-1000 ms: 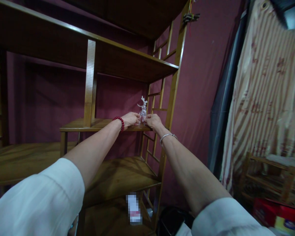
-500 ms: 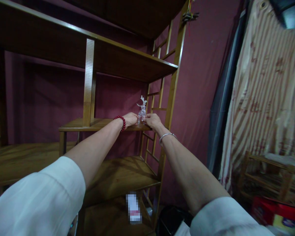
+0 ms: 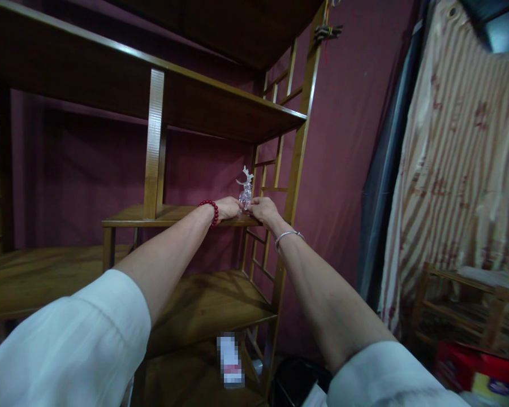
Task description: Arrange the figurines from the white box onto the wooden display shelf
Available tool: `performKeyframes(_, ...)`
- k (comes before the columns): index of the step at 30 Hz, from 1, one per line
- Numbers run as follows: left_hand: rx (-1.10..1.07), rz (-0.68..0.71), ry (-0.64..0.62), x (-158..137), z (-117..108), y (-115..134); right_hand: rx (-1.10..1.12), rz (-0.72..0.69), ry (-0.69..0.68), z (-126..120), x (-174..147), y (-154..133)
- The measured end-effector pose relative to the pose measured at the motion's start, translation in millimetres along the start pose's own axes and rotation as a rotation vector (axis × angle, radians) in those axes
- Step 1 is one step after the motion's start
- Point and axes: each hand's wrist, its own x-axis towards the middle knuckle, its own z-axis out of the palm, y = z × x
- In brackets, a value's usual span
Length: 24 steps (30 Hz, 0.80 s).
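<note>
A clear glass deer figurine (image 3: 245,192) with branching antlers stands upright near the right end of the middle wooden shelf (image 3: 173,212). My left hand (image 3: 229,208), a red bead bracelet at its wrist, has its fingers closed at the figurine's left side, low down. From the right, my right hand (image 3: 263,209) pinches the lower part of the same figurine; a silver bangle circles that wrist. Fingers cover part of the figurine's base.
The upper shelf board (image 3: 220,96) spans above my hands, and an upright divider (image 3: 153,147) stands to their left. A lattice side frame (image 3: 275,164) closes the right end. Below lie a lower shelf (image 3: 212,294) and a blurred white package (image 3: 230,359). A striped curtain (image 3: 453,152) hangs at right.
My left hand has shifted slightly right, closer against the figurine's base. The figurine appears turned a little; my right hand has hardly moved.
</note>
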Motion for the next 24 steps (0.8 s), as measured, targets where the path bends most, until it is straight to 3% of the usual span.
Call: performKeyframes(24,-0.035,0.007,0.011,-0.8,-0.2,0.4,-0.022,0.002,-0.019,-7.0,-7.5,-7.5)
